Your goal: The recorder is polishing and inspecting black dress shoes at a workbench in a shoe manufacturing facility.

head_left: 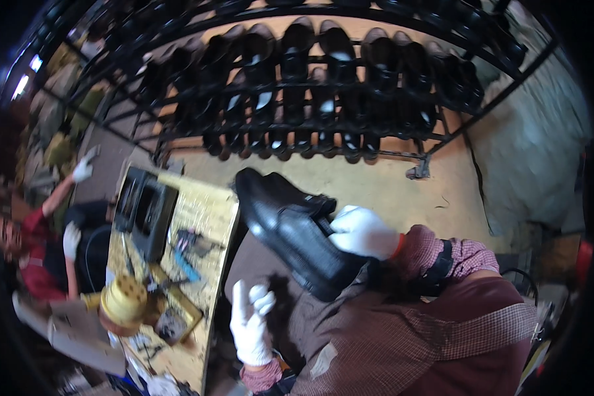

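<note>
A pair of black leather shoes (287, 241) is tilted above my lap, toes pointing up and to the left. My right hand (363, 232), in a white glove, is closed on the shoes near their openings; part of its fingers is hidden. My left hand (251, 323), also white-gloved, is raised below and left of the shoes, apart from them. One of its fingers stretches out and the others are bent, with nothing visible between them. A brown apron (369, 343) covers my lap.
A rack (270, 86) of black shoes stands ahead. To the left, a wooden workbench (211, 204) carries a black tray (145, 211), a yellow container (124, 297) and several tools. Another person (43, 257) with white gloves sits beyond it. Pale sheeting (534, 125) hangs at the right.
</note>
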Available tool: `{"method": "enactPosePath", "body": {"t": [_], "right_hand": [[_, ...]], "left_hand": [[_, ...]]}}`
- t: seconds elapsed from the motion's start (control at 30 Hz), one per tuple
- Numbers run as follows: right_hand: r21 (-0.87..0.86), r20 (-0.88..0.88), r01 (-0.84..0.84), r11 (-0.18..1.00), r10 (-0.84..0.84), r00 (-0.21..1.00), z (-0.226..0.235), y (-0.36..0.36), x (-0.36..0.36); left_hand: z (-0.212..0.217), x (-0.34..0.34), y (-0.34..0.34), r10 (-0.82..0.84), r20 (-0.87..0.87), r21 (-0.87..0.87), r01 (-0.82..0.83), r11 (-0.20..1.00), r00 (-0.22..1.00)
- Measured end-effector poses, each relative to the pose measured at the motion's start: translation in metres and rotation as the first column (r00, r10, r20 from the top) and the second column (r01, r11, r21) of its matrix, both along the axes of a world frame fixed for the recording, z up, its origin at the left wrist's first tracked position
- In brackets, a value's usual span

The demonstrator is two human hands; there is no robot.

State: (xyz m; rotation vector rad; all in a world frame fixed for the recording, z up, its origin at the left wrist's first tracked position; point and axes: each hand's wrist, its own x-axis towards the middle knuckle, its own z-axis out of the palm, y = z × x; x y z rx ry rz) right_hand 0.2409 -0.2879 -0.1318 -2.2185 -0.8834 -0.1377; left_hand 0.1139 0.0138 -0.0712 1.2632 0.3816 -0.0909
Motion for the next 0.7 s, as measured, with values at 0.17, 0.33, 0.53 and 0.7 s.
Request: {"method": "enactPosePath", "body": {"t": [0.17,0.33,0.53,0.7], "right_hand": [[-0.42,-0.409,0.424,0.802,-0.584,0.701,-0.039,-0.113,-0.004],[-0.659,-0.61,0.395,0.639,-0.763,0.216,-0.115,-0.194,-0.003],[-0.845,-0.267,0.467,0.262,-0.962,0.057,-0.243,-0.252,0.05],[-0.905,0.006,0.425,0.015,-0.999,0.048,-0.281,-0.293,0.108]], "left_hand": [[-0.011,0.011,0.03,0.156,-0.061,0.183,-0.143,0.973,0.986],[-0.016,0.027,0.03,0.229,-0.209,0.334,-0.151,0.931,0.951],[-0.013,0.046,0.013,0.252,-0.32,0.396,-0.112,0.911,0.914],[-0.008,0.053,0.0,0.269,-0.361,0.427,-0.098,0.899,0.893]]}}
